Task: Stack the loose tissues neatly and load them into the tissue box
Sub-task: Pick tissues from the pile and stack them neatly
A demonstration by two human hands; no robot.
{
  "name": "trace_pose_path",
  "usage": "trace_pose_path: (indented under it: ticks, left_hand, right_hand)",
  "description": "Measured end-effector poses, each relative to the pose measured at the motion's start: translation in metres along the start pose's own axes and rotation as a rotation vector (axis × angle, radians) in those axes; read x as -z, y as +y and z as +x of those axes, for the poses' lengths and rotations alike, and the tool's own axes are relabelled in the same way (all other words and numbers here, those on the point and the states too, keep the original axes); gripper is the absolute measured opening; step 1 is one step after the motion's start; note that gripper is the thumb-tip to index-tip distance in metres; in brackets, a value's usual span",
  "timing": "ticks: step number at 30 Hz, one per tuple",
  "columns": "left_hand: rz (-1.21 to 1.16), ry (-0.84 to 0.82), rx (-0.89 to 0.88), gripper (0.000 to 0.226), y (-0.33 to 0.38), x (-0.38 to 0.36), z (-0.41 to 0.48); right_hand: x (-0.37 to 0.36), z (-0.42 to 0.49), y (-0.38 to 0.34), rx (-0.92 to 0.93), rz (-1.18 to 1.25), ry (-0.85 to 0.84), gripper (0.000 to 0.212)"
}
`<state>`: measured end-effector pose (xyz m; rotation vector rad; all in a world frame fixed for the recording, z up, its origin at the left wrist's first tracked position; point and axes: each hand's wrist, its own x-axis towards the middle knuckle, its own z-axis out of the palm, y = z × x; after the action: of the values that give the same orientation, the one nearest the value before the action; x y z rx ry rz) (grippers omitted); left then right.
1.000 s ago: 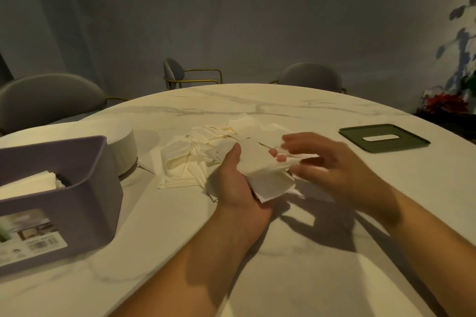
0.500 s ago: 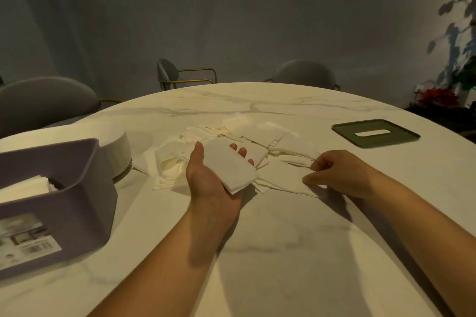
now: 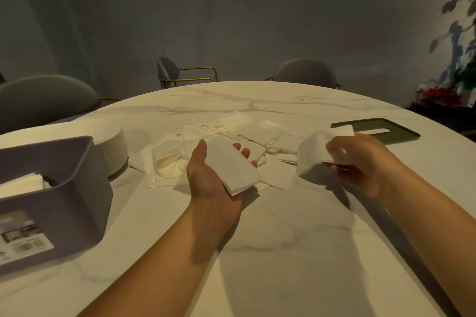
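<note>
right hand lifts a fresh tissue

half a second ago the right hand (image 3: 360, 162) pinched at the loose pile (image 3: 273, 134) on the table (image 3: 283, 239); now it is raised, fingers curled round a drooping tissue (image 3: 313, 154). the left hand (image 3: 208, 183) stays palm-up, fingers relaxed, carrying the folded stack (image 3: 231, 170) above the pile. the tissue box (image 3: 64, 188) sits far left.

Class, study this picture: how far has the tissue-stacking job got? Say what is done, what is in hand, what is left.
Done: some tissues already sit in the purple tissue box. In hand: the left hand carries a small stack on its palm; the right hand pinches a further tissue. Left: the loose pile on the table, then the green lid.
</note>
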<state>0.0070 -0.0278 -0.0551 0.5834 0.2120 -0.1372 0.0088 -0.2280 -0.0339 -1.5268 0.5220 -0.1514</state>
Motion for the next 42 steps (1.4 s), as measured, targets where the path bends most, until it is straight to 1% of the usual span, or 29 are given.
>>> trace_pose_path:
  ticks: [2, 3, 4, 5, 6, 7, 8, 10, 11, 13, 15, 17, 18, 20, 21, 22, 23, 24, 25, 26, 28, 31, 34, 36, 38, 40, 42]
  left_hand:
    - [0.004, -0.005, 0.007, 0.043, -0.002, -0.001, -0.001]
    - [0.004, -0.013, 0.011, 0.042, -0.002, -0.002, -0.002]
    - [0.003, -0.021, 0.018, 0.041, -0.003, -0.003, -0.004]
    - [0.005, -0.028, 0.034, 0.04, -0.004, -0.005, -0.006]
    - [0.012, -0.033, 0.06, 0.04, -0.005, -0.007, -0.009]
    - [0.025, -0.039, 0.091, 0.041, -0.008, -0.009, -0.012]
    - [0.042, -0.05, 0.126, 0.042, -0.01, -0.01, -0.014]
    - [0.073, -0.087, 0.19, 0.044, -0.017, -0.012, -0.019]
    - [0.086, -0.109, 0.204, 0.045, -0.019, -0.013, -0.02]
    - [0.097, -0.149, 0.206, 0.046, -0.021, -0.013, -0.021]
    - [0.098, -0.18, 0.199, 0.043, -0.019, -0.013, -0.02]
    - [0.102, -0.174, 0.197, 0.04, -0.016, -0.011, -0.018]
    - [0.098, -0.159, 0.2, 0.04, -0.015, -0.01, -0.016]
    - [0.069, -0.126, 0.194, 0.042, -0.013, -0.01, -0.015]
    - [0.055, -0.112, 0.183, 0.042, -0.012, -0.009, -0.014]
    - [0.048, -0.099, 0.17, 0.043, -0.012, -0.008, -0.013]
    - [0.044, -0.089, 0.157, 0.043, -0.011, -0.008, -0.012]
    - [0.036, -0.083, 0.147, 0.043, -0.011, -0.007, -0.012]
    - [0.028, -0.08, 0.139, 0.042, -0.01, -0.006, -0.011]
    - [0.022, -0.078, 0.132, 0.041, -0.01, -0.005, -0.01]
    - [0.012, -0.072, 0.124, 0.04, -0.01, -0.004, -0.009]
    - [0.031, -0.063, 0.131, 0.038, -0.011, -0.004, -0.009]
    - [0.066, -0.055, 0.134, 0.035, -0.011, -0.004, -0.009]
    - [0.07, -0.053, 0.137, 0.03, -0.011, -0.005, -0.01]
    - [0.076, -0.055, 0.145, 0.032, -0.011, -0.005, -0.01]
    - [0.087, -0.06, 0.15, 0.036, -0.011, -0.005, -0.01]
    - [0.103, -0.062, 0.16, 0.04, -0.011, -0.006, -0.01]
  right_hand:
    - [0.001, 0.004, 0.0, -0.009, 0.079, 0.041, 0.009]
    - [0.003, 0.007, 0.0, 0.011, 0.123, 0.081, 0.017]
    - [0.003, 0.008, -0.001, 0.058, 0.162, 0.137, 0.025]
    - [0.003, 0.007, -0.002, 0.139, 0.166, 0.193, 0.028]
    - [0.0, 0.004, -0.002, 0.253, 0.14, 0.223, 0.024]
    - [-0.005, -0.001, -0.002, 0.395, 0.088, 0.211, 0.017]
    - [-0.01, -0.008, 0.0, 0.545, 0.008, 0.164, 0.015]
    - [-0.023, -0.018, 0.01, 0.774, -0.192, 0.019, 0.023]
    - [-0.03, -0.023, 0.015, 0.82, -0.273, -0.064, 0.027]
    - [-0.041, -0.029, 0.024, 0.829, -0.383, -0.209, 0.032]
    - [-0.046, -0.03, 0.027, 0.803, -0.503, -0.307, 0.028]
    - [-0.045, -0.03, 0.027, 0.753, -0.586, -0.395, 0.023]
    - [-0.044, -0.03, 0.026, 0.727, -0.561, -0.441, 0.019]
    - [-0.038, -0.028, 0.019, 0.681, -0.324, -0.504, 0.015]
    - [-0.033, -0.024, 0.017, 0.668, -0.213, -0.465, 0.013]
    - [-0.027, -0.016, 0.016, 0.673, -0.19, -0.366, 0.013]
    - [-0.021, -0.006, 0.016, 0.677, -0.259, -0.235, 0.014]
    - [-0.014, 0.005, 0.018, 0.662, -0.385, -0.114, 0.013]
    - [-0.009, 0.014, 0.02, 0.619, -0.519, -0.04, 0.013]
    - [-0.005, 0.021, 0.024, 0.567, -0.629, -0.025, 0.017]
    - [-0.003, 0.03, 0.03, 0.515, -0.786, -0.116, 0.029]
    - [-0.01, 0.032, 0.036, 0.572, -1.016, -0.219, 0.034]
    - [-0.018, 0.031, 0.037, 0.589, -1.226, -0.243, 0.035]
    - [-0.019, 0.029, 0.036, 0.586, -1.283, -0.251, 0.04]
    - [-0.02, 0.026, 0.035, 0.586, -1.353, -0.235, 0.043]
    - [-0.02, 0.024, 0.034, 0.592, -1.358, -0.211, 0.038]
    - [-0.02, 0.023, 0.034, 0.646, -1.269, -0.192, 0.02]
